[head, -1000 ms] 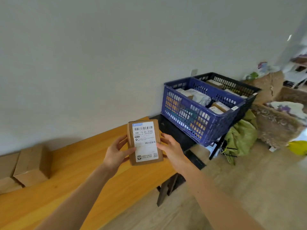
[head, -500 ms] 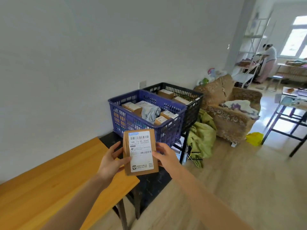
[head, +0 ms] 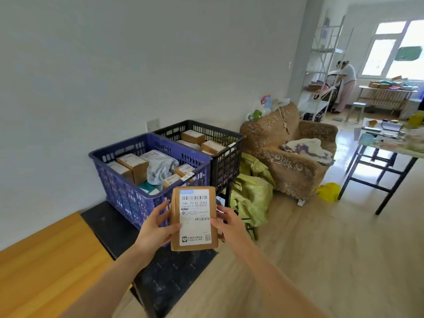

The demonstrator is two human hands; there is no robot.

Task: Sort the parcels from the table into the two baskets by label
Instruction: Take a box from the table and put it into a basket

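Brown parcel (head: 193, 218), label up, is gripped at its side edges by your left hand (head: 153, 234) at nine o'clock and right hand (head: 230, 227) at three, blue basket (head: 125, 191) just beyond at eleven.

Left hand (head: 153, 231) and right hand (head: 230, 226) are holding a parcel (head: 193, 220) in front of the near basket (head: 128, 196). The far basket (head: 226, 164) is sitting just behind it, both on a stand (head: 107, 223). An armchair (head: 291, 167) is standing right of them.
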